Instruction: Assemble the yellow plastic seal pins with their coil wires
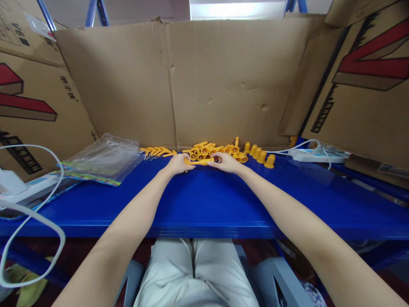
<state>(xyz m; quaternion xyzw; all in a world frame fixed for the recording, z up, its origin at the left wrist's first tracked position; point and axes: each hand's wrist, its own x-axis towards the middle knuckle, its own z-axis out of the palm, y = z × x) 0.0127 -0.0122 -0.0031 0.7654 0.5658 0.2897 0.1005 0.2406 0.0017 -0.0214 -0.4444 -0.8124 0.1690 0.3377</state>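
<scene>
My left hand (179, 165) and my right hand (227, 163) meet over the far part of the blue table. Between them lies a yellow ridged plastic piece (198, 162), held level, with one end in each hand's closed fingers. Whether it is one part or two joined parts I cannot tell. Just behind the hands is a pile of yellow cup-ended pieces (204, 150). Left of my left hand lie several yellow ridged sticks (156, 151) beside small metal parts (151, 158). Several yellow cups (269, 161) stand in a slanting row right of my right hand.
Clear plastic bags (107, 160) lie on the blue table (198, 200) at left. A white cable (60, 230) loops at the left edge. A white power strip (316, 156) sits at right. Cardboard walls (236, 81) close off the back and both sides.
</scene>
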